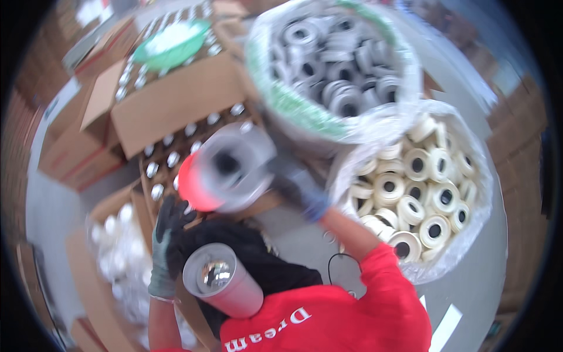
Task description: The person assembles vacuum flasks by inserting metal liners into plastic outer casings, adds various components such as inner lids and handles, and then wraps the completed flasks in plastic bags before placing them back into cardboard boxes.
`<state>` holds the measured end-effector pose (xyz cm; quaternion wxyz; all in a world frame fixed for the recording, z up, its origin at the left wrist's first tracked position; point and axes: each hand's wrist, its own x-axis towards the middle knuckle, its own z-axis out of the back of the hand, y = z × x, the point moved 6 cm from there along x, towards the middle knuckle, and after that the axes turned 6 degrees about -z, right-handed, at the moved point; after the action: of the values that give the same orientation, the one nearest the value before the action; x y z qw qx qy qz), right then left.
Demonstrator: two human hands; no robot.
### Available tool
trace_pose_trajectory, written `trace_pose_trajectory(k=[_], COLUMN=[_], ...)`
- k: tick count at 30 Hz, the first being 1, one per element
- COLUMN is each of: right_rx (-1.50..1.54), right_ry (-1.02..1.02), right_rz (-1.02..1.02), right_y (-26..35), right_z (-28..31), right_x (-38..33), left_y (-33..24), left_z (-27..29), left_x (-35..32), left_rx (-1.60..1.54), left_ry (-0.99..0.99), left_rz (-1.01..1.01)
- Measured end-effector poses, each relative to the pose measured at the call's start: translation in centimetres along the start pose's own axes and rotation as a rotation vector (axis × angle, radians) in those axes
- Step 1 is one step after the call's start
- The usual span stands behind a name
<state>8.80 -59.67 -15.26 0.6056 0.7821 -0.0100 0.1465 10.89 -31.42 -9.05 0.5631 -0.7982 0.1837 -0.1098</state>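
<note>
My right hand (290, 182), in a dark glove with a blue cuff, grips the side of a motion-blurred, grey translucent round piece (249, 161) with a dark centre. A red cylindrical part (194, 186) shows at its left; I cannot make out whether the two are joined. Just below the red part is my left hand (169, 237), in a dark and grey-green glove. Its fingers are blurred, and whether they touch the red part is unclear. A frosted cylinder (234, 299) with a shiny silver piece inside leans, tilted, against my red top, over my lap.
Behind my hands stands a divided carton (176, 97) of silver-topped items, and a green basin (173, 50) rests on another. Right are a lined bin of grey rings (346, 100) and a bag of cream rings (434, 229). Left, a box holds white bagged pieces (120, 252).
</note>
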Motion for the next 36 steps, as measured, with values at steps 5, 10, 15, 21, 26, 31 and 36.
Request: trace_pose_trajectory(k=[5,10,15,21,26,31,36], right_rx=[-0.823,-1.176,0.57,-0.753,-0.436,-0.198,0.005], right_ry=[-0.241,0.055,0.143,-0.028,0.063,0.258,-0.083], right_rz=[0.248,0.667,-0.444,0.168,0.048,-0.18,-0.601], right_y=[7.7,6.9,0.5,7.1,6.6,1.5,-3.9], right_z=[-9.5,-15.5,-17.9,-16.6,-20.0,-15.5,-9.7], right_x=[4.0,4.9,8.3,6.2,6.8,5.8,0.5], left_y=[-1.8,-1.9,-0.5,-2.3,-0.8,-7.2,-2.3], left_z=[-4.0,-4.0,2.4,1.4,3.9,-1.2,2.7], left_x=[0.1,-0.8,-1.2,-1.4,-4.1,-4.4,-6.3], left_rx=[-0.476,-0.245,0.529,-0.397,0.011,1.029,1.069], left_ry=[0.051,-0.005,-0.114,-0.183,-0.322,0.196,0.512], left_rz=[0.005,-0.235,-0.427,-0.25,-0.448,-0.866,-0.588])
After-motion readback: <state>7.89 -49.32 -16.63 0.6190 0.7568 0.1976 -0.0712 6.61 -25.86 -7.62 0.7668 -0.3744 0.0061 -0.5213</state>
